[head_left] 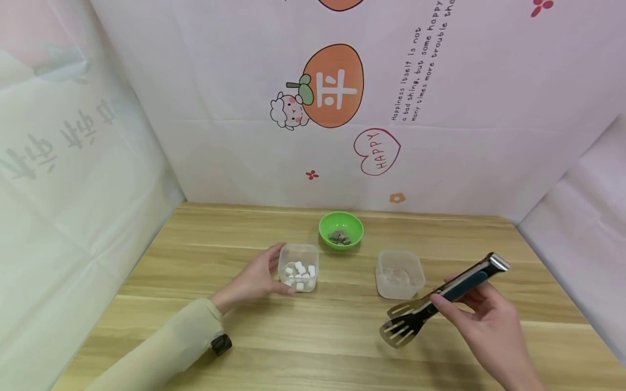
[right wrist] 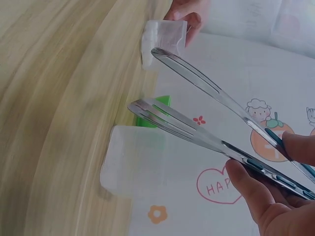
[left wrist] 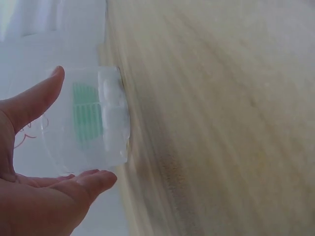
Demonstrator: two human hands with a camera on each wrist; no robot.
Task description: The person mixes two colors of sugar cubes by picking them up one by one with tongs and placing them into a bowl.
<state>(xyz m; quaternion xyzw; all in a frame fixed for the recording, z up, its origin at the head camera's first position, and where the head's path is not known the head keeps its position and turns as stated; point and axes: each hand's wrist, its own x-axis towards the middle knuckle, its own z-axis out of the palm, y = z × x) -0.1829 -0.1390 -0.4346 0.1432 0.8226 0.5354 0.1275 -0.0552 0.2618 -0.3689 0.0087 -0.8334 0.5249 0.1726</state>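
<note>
My left hand [head_left: 256, 277] holds a clear plastic container [head_left: 298, 252] of small white pieces [head_left: 300, 276] by its left side, thumb in front and fingers behind. In the left wrist view, thumb and fingers lie on opposite sides of that container [left wrist: 59, 142]. Metal kitchen tongs [head_left: 452, 290] with dark handles are in my right hand [head_left: 494, 331]. The slotted heads [right wrist: 167, 118] of the tongs stand apart with nothing between them, over the table in front of a second clear container [head_left: 400, 277]. No contents can be made out in that container.
A green bowl [head_left: 340, 222] with crumbly grey-brown bits stands behind and between the two containers. The wooden table [head_left: 313, 336] meets a printed white cloth backdrop [head_left: 235, 136] at its far edge. White cloth [head_left: 582, 206] hangs at the sides.
</note>
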